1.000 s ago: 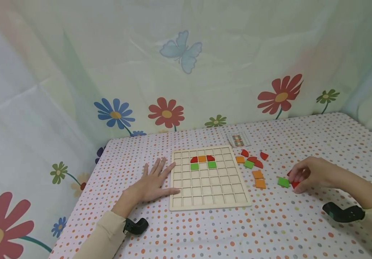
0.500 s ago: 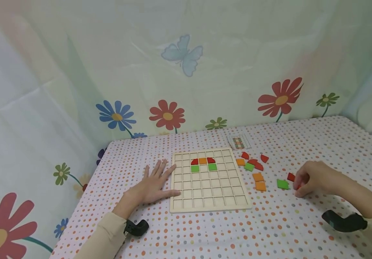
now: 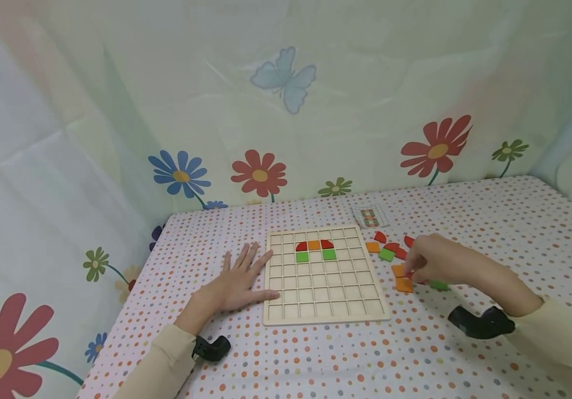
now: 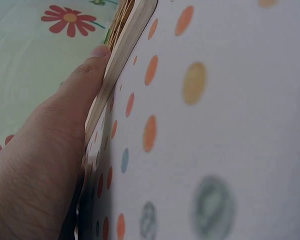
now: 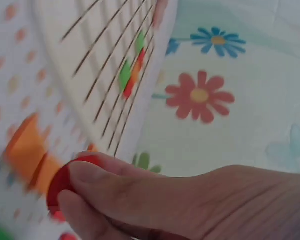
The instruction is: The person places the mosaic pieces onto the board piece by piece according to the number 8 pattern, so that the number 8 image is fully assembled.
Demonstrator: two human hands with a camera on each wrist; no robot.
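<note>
My left hand (image 3: 238, 285) lies with fingers spread at the left side of the gridded wooden board (image 3: 325, 320). Its thumb touches the board's edge in the left wrist view. Between thumb and fingers, my right hand (image 3: 437, 259) pinches a red rounded tile (image 5: 60, 187), over two orange square tiles (image 3: 404, 285) right of the board. Set in the board's upper cells are an orange square (image 3: 314, 245) between two red quarter-round tiles (image 3: 301, 246), and two green squares (image 3: 302, 256) below the red ones.
Loose red, orange and green tiles (image 3: 387, 254) lie beside the board's right edge. A green tile (image 3: 439, 285) is partly hidden under my right hand. Behind them sits a small pattern card (image 3: 369, 217) in a clear sleeve. A printed curtain (image 3: 365, 111) hangs behind the dotted tablecloth.
My right hand has picked up the red tile at the far right and moved left with it, to above the orange squares. My left hand has stayed at the board.
</note>
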